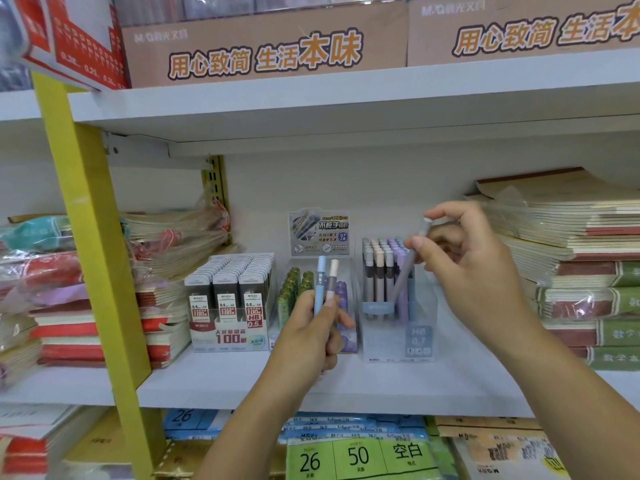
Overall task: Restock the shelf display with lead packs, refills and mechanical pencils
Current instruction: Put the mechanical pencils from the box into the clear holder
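Observation:
My left hand [310, 336] grips two mechanical pencils upright, a blue one [319, 282] and a beige-and-grey one [331, 278], in front of the middle display. My right hand [464, 258] pinches a grey mechanical pencil [408, 265] near its top, its lower end dipping into the clear pencil display box [398, 344], which holds several upright pastel pencils. The middle clear box [287, 296] holds green and purple refill tubes under a header card [320, 232]. To the left stands a display of 0.5 HB lead packs [228, 299].
Stacks of wrapped notebooks fill the shelf at left [69, 306] and right [581, 265]. A yellow upright post [93, 237] crosses the left side. Cardboard boxes [263, 46] sit on the shelf above, paper packs with green price tags [356, 457] below.

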